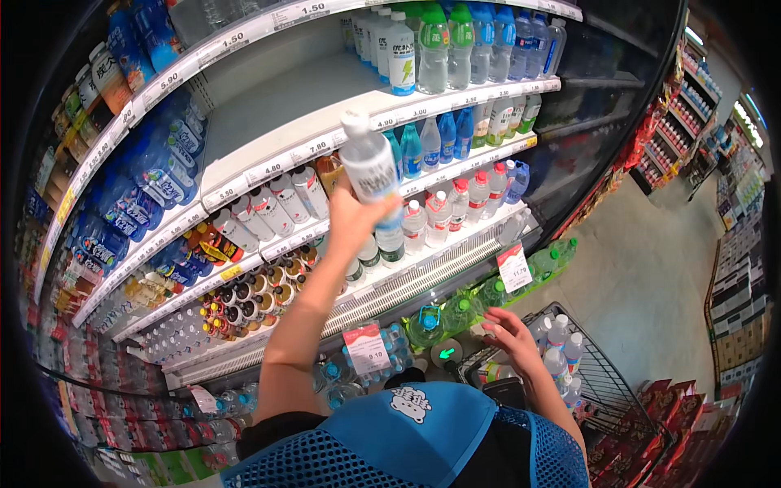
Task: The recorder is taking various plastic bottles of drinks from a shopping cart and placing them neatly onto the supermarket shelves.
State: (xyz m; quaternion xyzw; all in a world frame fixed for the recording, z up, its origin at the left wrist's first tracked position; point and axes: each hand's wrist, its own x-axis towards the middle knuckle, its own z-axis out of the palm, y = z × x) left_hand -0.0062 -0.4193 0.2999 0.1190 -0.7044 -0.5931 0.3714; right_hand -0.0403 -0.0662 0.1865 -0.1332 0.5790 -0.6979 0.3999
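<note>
My left hand [351, 216] grips a clear plastic drink bottle [370, 161] with a white cap and pale label around its lower half. The bottle is tilted and held in front of the shelf edges. Behind it, a bare stretch of white shelf [293, 100] runs left of similar white-labelled bottles [401, 58]. Lower down, my right hand [512, 338] is empty, its fingers apart. It hovers above the near side of a wire shopping cart [610, 366]. Several white-capped bottles [556, 360] stand in the cart, just right of that hand.
Green-capped water bottles [434, 49] stand on the upper shelf. Red-capped bottles [459, 201] fill a lower one. Large green bottles [460, 311] line the floor along the cooler's base. Red boxes [677, 415] are stacked beyond the cart, beside the aisle floor [647, 262].
</note>
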